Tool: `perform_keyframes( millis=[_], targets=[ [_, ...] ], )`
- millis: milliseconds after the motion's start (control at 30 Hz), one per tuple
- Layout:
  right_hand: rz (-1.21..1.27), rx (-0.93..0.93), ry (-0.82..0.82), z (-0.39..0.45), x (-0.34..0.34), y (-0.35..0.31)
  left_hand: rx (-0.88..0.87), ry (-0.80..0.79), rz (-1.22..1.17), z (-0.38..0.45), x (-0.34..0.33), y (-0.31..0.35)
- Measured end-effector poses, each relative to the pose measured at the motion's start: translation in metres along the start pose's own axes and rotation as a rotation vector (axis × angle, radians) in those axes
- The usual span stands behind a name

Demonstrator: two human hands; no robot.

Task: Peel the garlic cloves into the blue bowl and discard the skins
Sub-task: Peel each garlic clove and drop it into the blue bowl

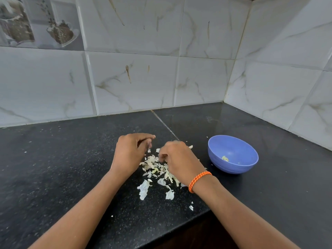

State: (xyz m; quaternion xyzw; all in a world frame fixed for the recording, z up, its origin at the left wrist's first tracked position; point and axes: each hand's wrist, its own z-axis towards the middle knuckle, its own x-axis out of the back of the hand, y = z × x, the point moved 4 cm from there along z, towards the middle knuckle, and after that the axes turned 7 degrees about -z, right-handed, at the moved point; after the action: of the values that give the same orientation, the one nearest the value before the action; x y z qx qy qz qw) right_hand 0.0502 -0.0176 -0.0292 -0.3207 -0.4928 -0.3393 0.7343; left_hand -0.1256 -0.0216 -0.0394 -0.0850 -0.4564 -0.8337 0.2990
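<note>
Garlic skins [154,169] lie in a loose white pile on the black counter [71,168], between and under both hands, w/ a few bigger flakes strewn toward the counter edge nearer the person. At least 1 pale yellowish piece in the heap, approx mid-pile, could be a clove, peeled or not; too small to say.

Left hand [132,151] hovers over the far-left side of the pile, fingers curled in and thumb close to the fingertips. It may pinch a scrap of skin, but that part is blurred, so can't tell if it holds anything. Right hand [177,159], orange braided band [198,180] on the wrist, is down on the pile's right side, fingers bent into the skins. Whether they grip a clove or skin, can't tell either.

Blue bowl [233,154] sits on the counter just right of the right hand, apart from the pile. Inside, near the bottom, 1 small pale bit, prob a peeled clove, plus a tiny speck.

Progress, as a judgement: peeling looks mostly done given the amt of loose skin, yet the bowl holds v. little, so more cloves may be buried in the heap or not in view. Discarding is not yet done: all skins are on the counter, and no bin is in view.
</note>
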Motion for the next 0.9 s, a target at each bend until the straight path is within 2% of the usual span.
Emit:
perform_keyframes(
  millis=[167,300,433,567,900],
  targets=[
    [-0.022,-0.001,0.05,-0.006,-0.002,-0.012,0.052,0.016,0.023,0.001,0.002,0.002],
    [-0.089,-0.017,0.005,-0.011,-0.006,-0.021,0.009,0.012,-0.017,0.0,-0.001,-0.001],
    [-0.062,-0.036,0.003,-0.011,-0.008,-0.023,0.001,0.01,0.012,-0.001,-0.003,0.002],
    [-0.016,-0.038,0.0,-0.009,-0.012,-0.021,0.026,0.018,-0.059,-0.001,-0.004,0.002],
    [0.351,-0.154,0.266,-0.01,0.011,0.023,-0.003,-0.028,-0.088,-0.006,-0.012,0.004]
  ],
)
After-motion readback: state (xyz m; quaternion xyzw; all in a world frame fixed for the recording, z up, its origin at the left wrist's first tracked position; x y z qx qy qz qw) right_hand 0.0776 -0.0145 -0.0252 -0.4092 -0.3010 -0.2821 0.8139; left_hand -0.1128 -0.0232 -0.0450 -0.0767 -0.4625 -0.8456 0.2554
